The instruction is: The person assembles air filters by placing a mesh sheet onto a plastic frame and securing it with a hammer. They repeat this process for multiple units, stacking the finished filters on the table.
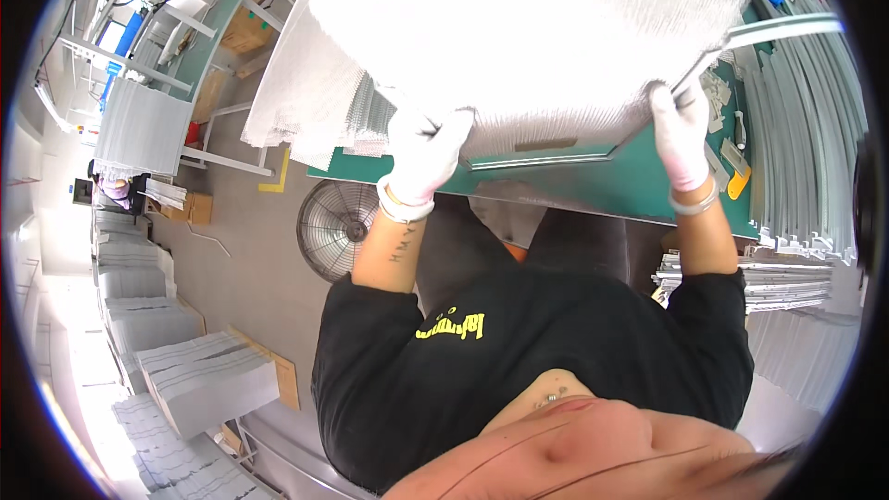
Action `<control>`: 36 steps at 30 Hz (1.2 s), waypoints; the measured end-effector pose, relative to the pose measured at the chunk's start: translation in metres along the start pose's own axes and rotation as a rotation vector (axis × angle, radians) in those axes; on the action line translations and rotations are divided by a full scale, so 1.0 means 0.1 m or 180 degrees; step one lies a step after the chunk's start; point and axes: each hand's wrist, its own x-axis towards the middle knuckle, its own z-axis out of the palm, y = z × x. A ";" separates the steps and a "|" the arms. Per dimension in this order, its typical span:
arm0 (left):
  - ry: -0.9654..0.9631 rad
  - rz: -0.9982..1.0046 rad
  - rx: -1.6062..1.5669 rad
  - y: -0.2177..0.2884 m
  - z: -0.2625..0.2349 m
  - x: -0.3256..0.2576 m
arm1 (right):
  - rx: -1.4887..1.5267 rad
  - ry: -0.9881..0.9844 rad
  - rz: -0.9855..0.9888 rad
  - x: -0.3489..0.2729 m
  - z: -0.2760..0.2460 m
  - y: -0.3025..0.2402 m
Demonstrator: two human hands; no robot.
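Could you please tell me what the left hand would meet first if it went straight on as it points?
The pale mesh sheet, most likely: the left hand appears at its near edge, though depth is unclear.

A fan (335, 224) stood by the near-left corner of the green workbench (620, 187). Grey floor (243, 282) lay beyond its left edge.
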 end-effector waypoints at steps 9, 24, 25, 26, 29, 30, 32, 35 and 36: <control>0.0075 -0.0459 -0.0298 -0.38 0.11 -0.32 | 0.0330 -0.0100 0.0466 -0.37 -0.03 0.64; -0.0001 0.0913 -0.0721 0.68 0.18 0.02 | 0.0729 -0.0360 -0.1259 0.07 -0.05 -0.52; -0.0681 0.1014 -0.1092 0.67 0.08 0.00 | 0.0941 -0.0583 -0.1303 -0.03 -0.08 -0.57; -0.1454 0.1285 -0.1653 0.54 0.02 0.02 | 0.1181 -0.0849 -0.1330 -0.11 -0.09 -0.61; -0.3913 0.1431 -0.3045 0.17 -0.02 0.05 | 0.0762 -0.1769 -0.2080 -0.33 -0.27 -0.66; -0.4363 0.1209 -0.3081 -0.05 0.03 0.03 | 0.0612 -0.1858 -0.2293 -0.43 -0.32 -0.65; -0.4191 -0.0195 -0.1937 -0.16 0.09 -0.03 | 0.0559 -0.1569 -0.2548 -0.66 -0.25 -0.66; -0.4044 -0.0633 0.0687 -0.48 0.27 -0.28 | 0.0645 -0.1835 -0.2503 -0.87 -0.27 -0.63; -0.4154 -0.0413 0.0908 -0.58 0.33 -0.26 | 0.0606 -0.1934 -0.2468 -0.91 -0.27 -0.66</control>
